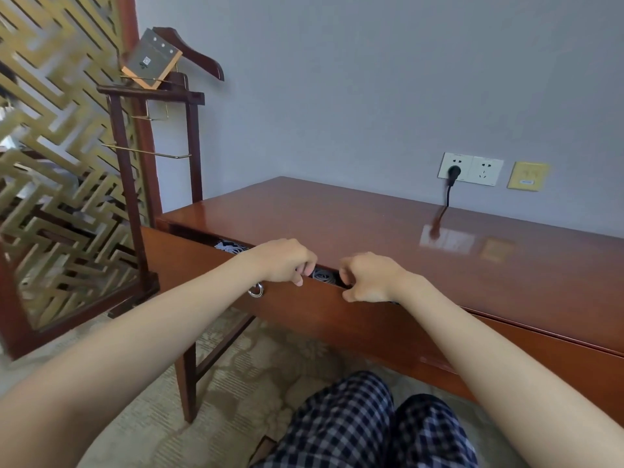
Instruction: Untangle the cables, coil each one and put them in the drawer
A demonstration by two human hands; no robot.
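Note:
The wooden desk's drawer (202, 265) stands open by a narrow gap. Inside the gap a white coiled cable (227, 247) shows at the left and a grey coiled cable (323, 275) shows between my hands. My left hand (282, 261) grips the top edge of the drawer front, fingers curled over it and thumb on the front face. My right hand (368, 278) holds the same edge a little to the right in the same way. A metal ring pull (255, 291) hangs on the drawer front below my left hand. The rest of the drawer's inside is hidden.
The glossy desk top (405, 238) runs back to a grey wall with sockets (470, 168) and a black plug (453, 172). A wooden valet stand (152, 96) and a gold lattice screen (50, 146) stand to the left. My knees in checked trousers (371, 427) are under the desk edge.

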